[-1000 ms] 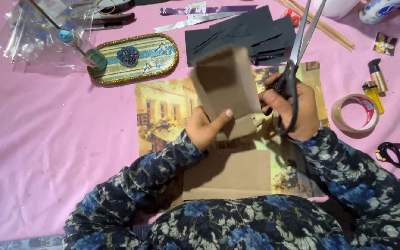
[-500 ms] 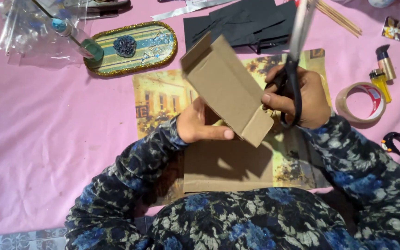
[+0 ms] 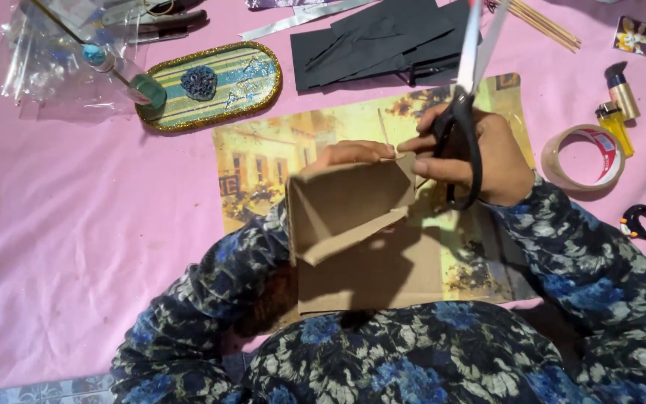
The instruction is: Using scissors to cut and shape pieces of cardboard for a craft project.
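Cardboard box (image 3: 349, 206) is held open-side-up above a picture mat (image 3: 263, 161), pinched at its far rim by the left hand (image 3: 353, 153), seemingly steadied for cutting. Scissors (image 3: 463, 112) are gripped closed-fisted by the right hand (image 3: 480, 161), blades slightly parted.

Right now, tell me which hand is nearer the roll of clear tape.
Right. The right hand, gripping the black scissors, sits just left of the tape roll without touching it. The left hand holds the cardboard box, farther left across the mat.

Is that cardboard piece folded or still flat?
Folded: the cardboard piece forms a box-like corner, held by the left hand; right hand holds scissors.
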